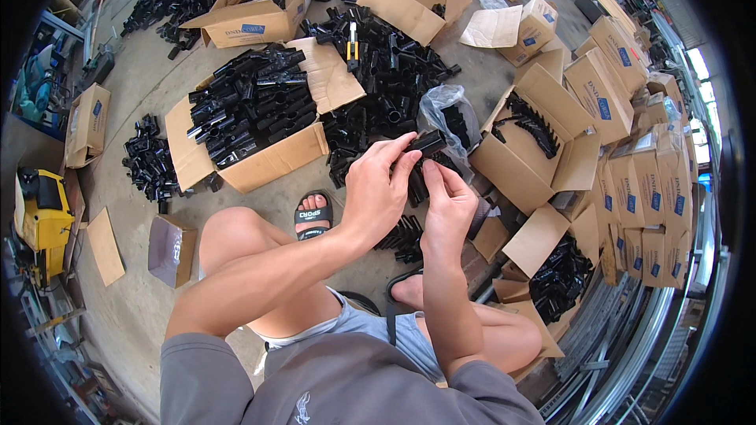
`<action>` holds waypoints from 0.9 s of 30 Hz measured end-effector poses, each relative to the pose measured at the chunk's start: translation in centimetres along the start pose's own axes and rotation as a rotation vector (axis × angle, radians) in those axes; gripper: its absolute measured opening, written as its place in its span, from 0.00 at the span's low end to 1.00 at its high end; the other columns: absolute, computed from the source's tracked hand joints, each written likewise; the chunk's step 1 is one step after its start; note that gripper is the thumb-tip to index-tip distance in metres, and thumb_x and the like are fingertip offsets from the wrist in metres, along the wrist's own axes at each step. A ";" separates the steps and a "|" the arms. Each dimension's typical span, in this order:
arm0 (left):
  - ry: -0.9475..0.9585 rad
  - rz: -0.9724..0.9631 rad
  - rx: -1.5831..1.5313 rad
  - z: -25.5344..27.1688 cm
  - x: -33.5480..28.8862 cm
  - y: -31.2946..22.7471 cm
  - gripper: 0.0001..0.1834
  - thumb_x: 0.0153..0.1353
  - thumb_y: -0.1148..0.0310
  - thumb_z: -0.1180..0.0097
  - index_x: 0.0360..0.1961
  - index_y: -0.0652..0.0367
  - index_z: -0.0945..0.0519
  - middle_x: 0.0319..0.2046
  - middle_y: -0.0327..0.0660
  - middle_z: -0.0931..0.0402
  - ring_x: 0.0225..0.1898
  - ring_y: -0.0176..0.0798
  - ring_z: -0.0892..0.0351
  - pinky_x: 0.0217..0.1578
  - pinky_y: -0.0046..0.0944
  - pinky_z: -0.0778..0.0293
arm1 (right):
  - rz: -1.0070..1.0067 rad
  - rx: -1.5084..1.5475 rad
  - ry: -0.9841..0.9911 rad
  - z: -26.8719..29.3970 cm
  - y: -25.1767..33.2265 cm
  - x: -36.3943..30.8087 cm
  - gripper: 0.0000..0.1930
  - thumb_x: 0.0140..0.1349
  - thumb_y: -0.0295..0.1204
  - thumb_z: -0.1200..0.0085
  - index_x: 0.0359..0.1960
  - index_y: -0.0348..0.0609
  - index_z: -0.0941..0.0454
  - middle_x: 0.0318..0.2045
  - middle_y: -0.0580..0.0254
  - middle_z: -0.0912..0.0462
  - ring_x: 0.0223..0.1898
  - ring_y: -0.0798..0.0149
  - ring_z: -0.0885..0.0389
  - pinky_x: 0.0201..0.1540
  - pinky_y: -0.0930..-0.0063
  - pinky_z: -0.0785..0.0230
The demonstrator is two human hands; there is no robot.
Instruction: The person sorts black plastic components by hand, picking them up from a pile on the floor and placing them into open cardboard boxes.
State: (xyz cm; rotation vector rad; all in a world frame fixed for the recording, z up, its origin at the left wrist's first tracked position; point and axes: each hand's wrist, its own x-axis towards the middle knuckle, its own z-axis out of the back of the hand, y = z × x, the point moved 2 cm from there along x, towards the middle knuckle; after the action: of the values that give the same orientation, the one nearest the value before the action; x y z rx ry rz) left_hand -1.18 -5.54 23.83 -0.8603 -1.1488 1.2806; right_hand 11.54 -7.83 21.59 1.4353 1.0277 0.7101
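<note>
In front of me, my left hand (374,181) grips a short, glossy black tubular plastic piece (429,142) between thumb and fingers. The piece points to the right. My right hand (450,205) is closed in a pinch, its fingertips right at the near side of that piece; whatever they hold is too small or hidden. Beyond both hands spreads a heap of black pipe fittings (386,86), and a yellow-and-silver hand tool (352,49) lies on it. A cardboard box (276,159) packed with black tube pieces stands left of the heap.
Right of my hands, an open carton (512,173) holds black comb-like strips, beside a clear plastic bag (445,102). Stacked cartons (642,181) and metal profiles (606,370) line the right. At left are a small fittings pile (151,159), an empty box (172,252) and a yellow machine (43,220).
</note>
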 end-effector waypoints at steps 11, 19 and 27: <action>-0.019 -0.024 -0.002 0.2 0.0 -0.3 0.16 0.70 0.68 0.39 0.57 0.60 0.16 0.42 0.50 0.16 0.37 0.47 0.17 0.39 0.43 0.24 | -0.011 -0.049 0.038 -0.2 0.6 -0.2 0.11 0.68 0.25 0.34 0.48 0.31 0.14 0.41 0.61 0.12 0.42 0.73 0.17 0.47 0.80 0.25; 0.000 -0.035 0.019 -0.1 -0.2 -0.2 0.16 0.70 0.69 0.39 0.57 0.59 0.16 0.42 0.49 0.16 0.38 0.48 0.16 0.39 0.43 0.24 | -0.114 -0.030 0.014 0.2 0.8 -0.2 0.11 0.66 0.24 0.33 0.47 0.31 0.14 0.42 0.60 0.11 0.42 0.73 0.16 0.50 0.80 0.26; -0.007 -0.034 0.024 -0.2 0.0 -0.3 0.16 0.70 0.69 0.39 0.57 0.59 0.16 0.43 0.49 0.16 0.38 0.47 0.17 0.39 0.42 0.24 | -0.054 0.025 0.027 0.5 -0.6 0.2 0.11 0.67 0.25 0.33 0.47 0.30 0.15 0.42 0.60 0.11 0.42 0.74 0.16 0.49 0.81 0.26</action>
State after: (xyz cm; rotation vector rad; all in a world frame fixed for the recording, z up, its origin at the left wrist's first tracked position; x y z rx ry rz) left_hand -0.95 -5.60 24.02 -0.8157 -1.1474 1.2680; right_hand 11.93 -7.94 20.92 1.4179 1.0960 0.6816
